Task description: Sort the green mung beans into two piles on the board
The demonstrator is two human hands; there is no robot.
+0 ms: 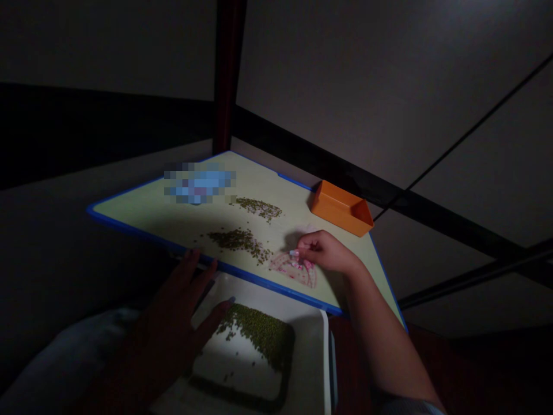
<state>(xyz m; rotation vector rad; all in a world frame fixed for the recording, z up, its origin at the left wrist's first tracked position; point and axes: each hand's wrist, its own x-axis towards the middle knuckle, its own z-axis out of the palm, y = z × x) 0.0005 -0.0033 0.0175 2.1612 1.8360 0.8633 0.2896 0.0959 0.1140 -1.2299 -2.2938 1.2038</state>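
My right hand (325,251) rests on a pale green board with a blue rim (142,216), its fingers pinched together over a small pile of pinkish beans (294,268). What the pinch holds is too small to see. Two piles of small green beans lie on the board, one near the front edge (239,241) and one farther back (259,207). My left hand (185,311) lies flat with fingers spread on the rim of a white tray (311,369). The tray holds a heap of green beans (261,337).
An orange rectangular box (341,208) sits at the board's far right corner. A blurred blue patch (199,182) lies at the back of the board. Dark frame bars cross the floor behind. The surroundings are dim.
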